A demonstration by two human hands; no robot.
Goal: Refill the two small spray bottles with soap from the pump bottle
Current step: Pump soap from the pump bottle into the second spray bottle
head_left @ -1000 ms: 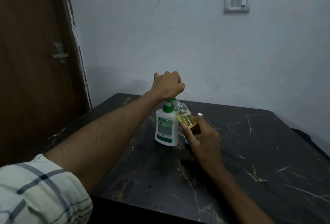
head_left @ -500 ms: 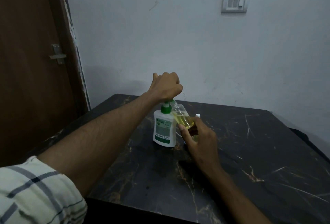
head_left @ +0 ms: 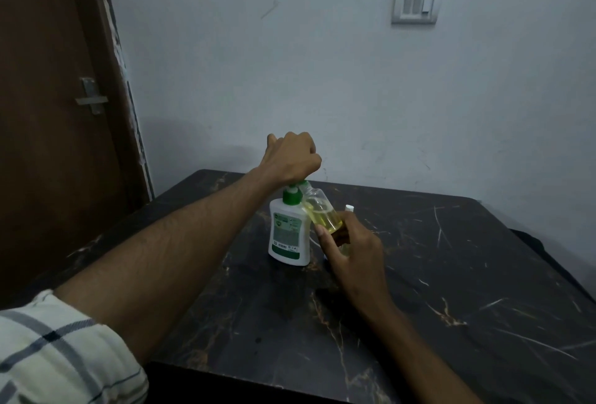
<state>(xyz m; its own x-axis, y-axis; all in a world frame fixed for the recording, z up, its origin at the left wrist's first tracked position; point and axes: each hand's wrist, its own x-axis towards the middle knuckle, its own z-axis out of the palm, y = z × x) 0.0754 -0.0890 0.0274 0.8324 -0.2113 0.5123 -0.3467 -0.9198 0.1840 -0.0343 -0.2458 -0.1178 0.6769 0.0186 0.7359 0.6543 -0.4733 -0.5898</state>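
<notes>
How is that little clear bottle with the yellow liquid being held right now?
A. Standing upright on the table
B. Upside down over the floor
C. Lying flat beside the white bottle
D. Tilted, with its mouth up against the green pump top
D: the right hand holds the little clear bottle tilted, its mouth at the green pump top of the white bottle, while the left hand presses down on the pump.

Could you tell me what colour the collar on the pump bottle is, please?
Green, on the white pump bottle; the head view shows it.
</notes>
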